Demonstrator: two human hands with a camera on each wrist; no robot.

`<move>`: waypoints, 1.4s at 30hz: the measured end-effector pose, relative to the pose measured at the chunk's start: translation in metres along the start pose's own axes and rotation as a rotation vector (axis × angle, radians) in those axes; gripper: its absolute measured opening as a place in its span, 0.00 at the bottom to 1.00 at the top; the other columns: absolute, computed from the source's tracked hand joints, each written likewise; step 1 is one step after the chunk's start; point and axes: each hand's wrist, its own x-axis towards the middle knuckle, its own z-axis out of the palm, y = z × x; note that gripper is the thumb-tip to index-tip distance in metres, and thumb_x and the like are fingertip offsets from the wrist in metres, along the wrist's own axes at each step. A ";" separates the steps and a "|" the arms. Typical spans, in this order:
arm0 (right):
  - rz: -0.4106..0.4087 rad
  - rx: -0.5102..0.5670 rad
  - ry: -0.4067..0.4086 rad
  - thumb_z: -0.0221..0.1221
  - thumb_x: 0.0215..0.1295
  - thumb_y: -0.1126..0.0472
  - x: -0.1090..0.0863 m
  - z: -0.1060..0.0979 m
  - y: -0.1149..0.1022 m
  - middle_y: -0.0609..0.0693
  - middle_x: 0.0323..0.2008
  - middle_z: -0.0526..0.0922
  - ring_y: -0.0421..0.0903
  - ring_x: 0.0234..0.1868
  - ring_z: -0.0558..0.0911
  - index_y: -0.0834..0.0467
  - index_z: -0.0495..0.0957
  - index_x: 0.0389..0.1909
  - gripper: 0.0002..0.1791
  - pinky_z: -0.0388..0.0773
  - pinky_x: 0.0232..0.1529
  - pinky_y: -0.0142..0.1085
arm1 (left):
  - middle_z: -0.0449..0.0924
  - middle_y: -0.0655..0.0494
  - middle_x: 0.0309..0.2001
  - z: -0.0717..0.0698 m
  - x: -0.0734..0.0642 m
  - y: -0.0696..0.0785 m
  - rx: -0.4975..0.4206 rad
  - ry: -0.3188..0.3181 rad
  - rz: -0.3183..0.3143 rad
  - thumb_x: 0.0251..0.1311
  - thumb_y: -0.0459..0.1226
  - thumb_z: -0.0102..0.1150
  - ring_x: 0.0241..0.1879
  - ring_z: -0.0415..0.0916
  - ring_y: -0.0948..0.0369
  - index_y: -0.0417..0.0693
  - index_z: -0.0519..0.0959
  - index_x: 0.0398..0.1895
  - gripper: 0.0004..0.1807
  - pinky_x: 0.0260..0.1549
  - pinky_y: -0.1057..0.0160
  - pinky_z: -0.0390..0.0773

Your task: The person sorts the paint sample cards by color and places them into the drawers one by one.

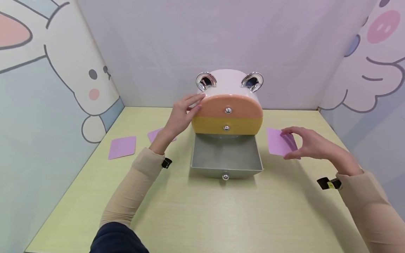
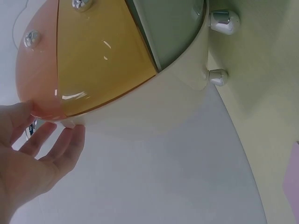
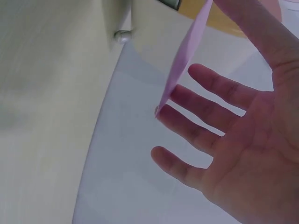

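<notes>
In the head view, a small rounded drawer box (image 1: 229,82) with silver ears stands at the middle of the table. Its orange drawer (image 1: 215,106) and yellow drawer (image 1: 210,125) are closed, while the grey-green bottom drawer (image 1: 226,153) is pulled out with nothing visible inside. My left hand (image 1: 181,114) grips the box's upper left edge, thumb at the orange front and fingers along the side (image 2: 44,154). To the right of the box, my right hand (image 1: 311,144) pinches a purple paper square (image 1: 278,142) between thumb and fingers; in the right wrist view the paper (image 3: 184,53) appears nearly edge-on.
Two more purple squares are left of the box: one flat sheet (image 1: 122,147) and another sheet (image 1: 154,134) partly hidden by my left forearm. White cartoon-printed panels (image 1: 60,140) enclose the table (image 1: 215,214) on the sides, with a plain pale wall (image 1: 221,35) behind.
</notes>
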 end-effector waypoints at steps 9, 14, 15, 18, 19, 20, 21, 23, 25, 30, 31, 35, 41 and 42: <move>-0.081 0.018 0.013 0.77 0.36 0.42 -0.007 -0.002 -0.034 0.55 0.59 0.76 0.54 0.59 0.73 0.53 0.73 0.58 0.45 0.71 0.53 0.50 | 0.76 0.50 0.61 -0.001 0.000 0.000 -0.001 0.005 0.005 0.66 0.36 0.56 0.61 0.72 0.56 0.49 0.76 0.62 0.20 0.48 0.55 0.81; -0.121 0.054 -0.012 0.76 0.37 0.40 -0.003 0.001 -0.052 0.56 0.59 0.76 0.56 0.59 0.73 0.53 0.73 0.58 0.45 0.71 0.56 0.55 | 0.76 0.50 0.61 -0.002 0.000 0.002 0.005 -0.002 -0.006 0.66 0.36 0.56 0.61 0.72 0.56 0.49 0.76 0.62 0.21 0.48 0.55 0.82; -0.127 0.057 -0.017 0.75 0.38 0.39 -0.001 0.002 -0.056 0.56 0.58 0.76 0.55 0.59 0.73 0.53 0.74 0.58 0.45 0.71 0.56 0.55 | 0.76 0.50 0.61 -0.002 0.000 0.002 0.005 -0.004 -0.008 0.66 0.36 0.56 0.61 0.72 0.56 0.49 0.76 0.62 0.21 0.48 0.55 0.82; -0.156 0.063 -0.028 0.75 0.38 0.38 0.006 0.008 -0.066 0.54 0.57 0.77 0.54 0.59 0.73 0.53 0.74 0.58 0.45 0.70 0.58 0.56 | 0.76 0.50 0.61 -0.003 0.000 0.003 0.005 -0.006 -0.008 0.66 0.36 0.56 0.61 0.72 0.55 0.49 0.75 0.62 0.21 0.48 0.55 0.82; -0.168 0.064 -0.029 0.75 0.38 0.38 0.009 0.011 -0.069 0.54 0.57 0.77 0.54 0.59 0.74 0.54 0.74 0.58 0.44 0.70 0.58 0.55 | 0.76 0.50 0.61 -0.003 0.000 0.003 0.005 -0.006 -0.007 0.66 0.36 0.56 0.61 0.72 0.55 0.49 0.75 0.62 0.21 0.48 0.55 0.82; -0.176 0.061 -0.031 0.75 0.38 0.39 0.012 0.013 -0.072 0.53 0.56 0.78 0.54 0.58 0.74 0.53 0.75 0.58 0.44 0.70 0.58 0.55 | 0.76 0.50 0.61 -0.003 0.000 0.003 0.007 -0.006 -0.007 0.66 0.36 0.56 0.61 0.72 0.55 0.49 0.75 0.62 0.21 0.48 0.55 0.82; -0.183 0.056 -0.032 0.76 0.38 0.39 0.014 0.016 -0.075 0.52 0.56 0.78 0.53 0.58 0.74 0.53 0.75 0.57 0.44 0.70 0.58 0.54 | 0.76 0.50 0.61 -0.003 0.000 0.003 0.008 -0.006 -0.006 0.66 0.36 0.56 0.61 0.72 0.56 0.49 0.75 0.62 0.21 0.48 0.55 0.82; -0.197 0.045 -0.033 0.76 0.38 0.40 0.020 0.021 -0.081 0.51 0.54 0.79 0.53 0.56 0.75 0.53 0.75 0.57 0.43 0.71 0.57 0.53 | 0.76 0.50 0.61 -0.002 0.000 0.003 0.010 -0.004 -0.004 0.66 0.36 0.56 0.61 0.72 0.55 0.49 0.76 0.62 0.21 0.48 0.55 0.82; -0.209 0.035 -0.031 0.77 0.37 0.42 0.024 0.025 -0.086 0.50 0.52 0.80 0.52 0.53 0.75 0.53 0.75 0.56 0.42 0.71 0.54 0.50 | 0.76 0.50 0.61 -0.002 0.000 0.002 0.013 -0.001 -0.001 0.66 0.36 0.56 0.61 0.72 0.55 0.49 0.76 0.62 0.20 0.48 0.55 0.82; -0.265 0.020 -0.018 0.78 0.35 0.45 0.036 0.036 -0.095 0.49 0.50 0.80 0.48 0.48 0.76 0.55 0.76 0.53 0.41 0.72 0.49 0.44 | 0.76 0.50 0.61 0.000 0.000 0.001 0.010 0.000 0.006 0.66 0.36 0.56 0.61 0.72 0.55 0.49 0.76 0.62 0.20 0.47 0.55 0.82; -0.278 0.016 -0.016 0.78 0.35 0.45 0.038 0.038 -0.097 0.49 0.49 0.80 0.47 0.47 0.76 0.55 0.76 0.53 0.41 0.73 0.49 0.43 | 0.76 0.50 0.61 0.000 0.000 0.001 0.008 0.001 0.006 0.66 0.36 0.56 0.61 0.72 0.55 0.49 0.76 0.62 0.20 0.47 0.55 0.82; -0.299 -0.011 -0.011 0.78 0.34 0.44 0.045 0.045 -0.102 0.49 0.47 0.80 0.46 0.45 0.76 0.56 0.76 0.52 0.41 0.72 0.46 0.40 | 0.76 0.50 0.60 0.000 0.000 0.000 0.005 0.008 0.009 0.66 0.36 0.56 0.61 0.72 0.55 0.48 0.76 0.61 0.20 0.47 0.55 0.82; -0.285 -0.087 -0.010 0.76 0.36 0.41 0.052 0.057 -0.105 0.49 0.47 0.80 0.46 0.46 0.75 0.56 0.76 0.51 0.40 0.71 0.46 0.42 | 0.76 0.49 0.60 0.001 0.001 -0.001 -0.003 0.008 0.016 0.66 0.35 0.56 0.60 0.72 0.55 0.48 0.76 0.61 0.20 0.47 0.55 0.82; -0.283 -0.101 -0.010 0.75 0.37 0.40 0.053 0.058 -0.105 0.49 0.47 0.80 0.46 0.47 0.75 0.55 0.76 0.51 0.40 0.70 0.47 0.43 | 0.76 0.49 0.60 0.001 0.001 -0.001 -0.004 0.009 0.016 0.66 0.35 0.56 0.60 0.73 0.55 0.48 0.76 0.61 0.20 0.47 0.55 0.82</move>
